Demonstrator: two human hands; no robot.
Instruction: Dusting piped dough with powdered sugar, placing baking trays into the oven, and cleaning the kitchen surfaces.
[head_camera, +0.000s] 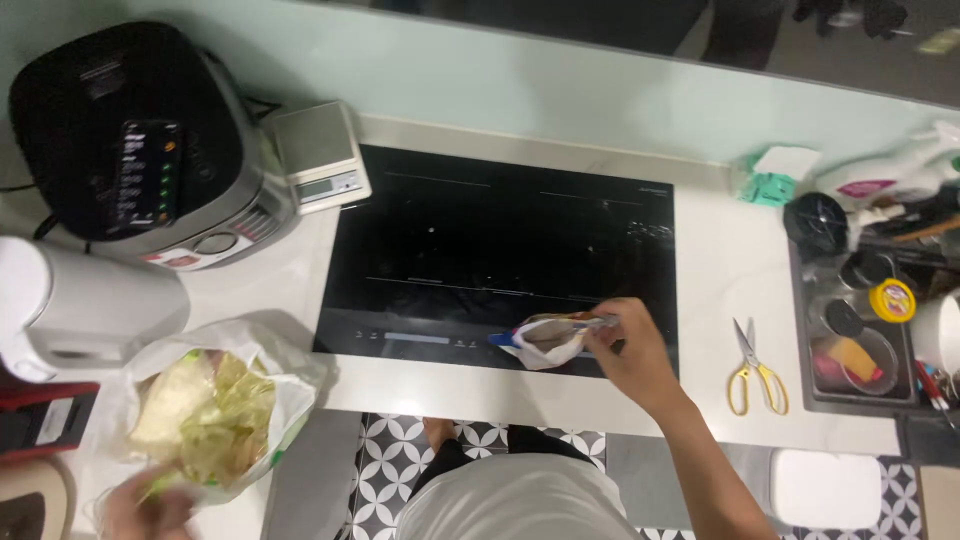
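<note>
My right hand (632, 352) grips a small crumpled packet (548, 338), white with blue and orange parts, and holds it over the front edge of the black glass cooktop (500, 240). My left hand (145, 508) is blurred at the bottom left, touching the lower edge of a clear plastic bag (215, 405) full of pale green leafy vegetable. The bag lies on the white counter (710, 270) left of the cooktop. Whether the left hand grips the bag is unclear.
A black and silver rice cooker (140, 140) and a small kitchen scale (320, 155) stand at the back left, a white appliance (75, 305) at the left edge. Yellow-handled scissors (755, 370) lie right of the cooktop. A tray of utensils and jars (865, 320) sits at the right.
</note>
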